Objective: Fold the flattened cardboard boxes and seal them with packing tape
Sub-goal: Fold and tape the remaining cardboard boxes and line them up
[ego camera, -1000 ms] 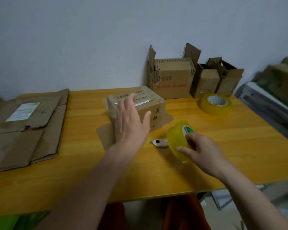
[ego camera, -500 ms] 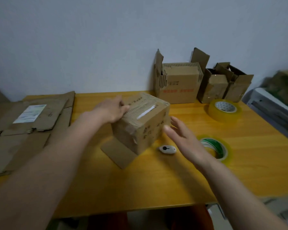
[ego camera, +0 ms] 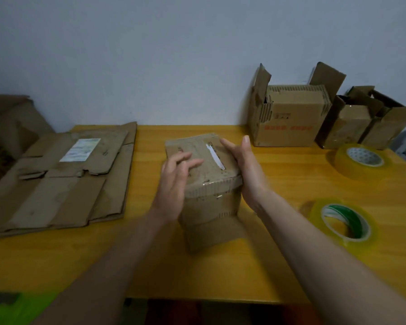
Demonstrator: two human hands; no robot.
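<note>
Now both hands sit on the box (ego camera: pixel 205 177) at frame centre, on the table (ego camera: pixel 291 179). Left hand (ego camera: pixel 174 184) lies against the box's left side, fingers straight and loosely spread over the top edge, gripping nothing. Right hand (ego camera: pixel 246 170) presses flat against the right side, fingers together and straight, thumb up. Box top looks closed, with a white strip (ego camera: pixel 215 158) across it and a loose flap (ego camera: pixel 218 233) sticking out at the bottom toward the camera.

Step in hand, as I judge it: squaring or turning the box so the open flap side can be folded and taped. To do it well, keep palms flat and opposite each other so the walls don't buckle, turn the box until the loose flap faces up, fold the flap flush before reaching for tape. Green-core tape (ego camera: pixel 345 222) lies flat at lower right, near the right forearm, easy reach. Second roll (ego camera: pixel 361 160) lies further right, mid frame.

Containers: big open box (ego camera: pixel 288 116) upper right, flaps up, holds what looks like another folded box inside. Two smaller open boxes (ego camera: pixel 366 120) just beside it at far right, insides dark, contents cannot tell. Flat stack (ego camera: pixel 56 179) of unfolded cardboard at left, not yet done
</note>
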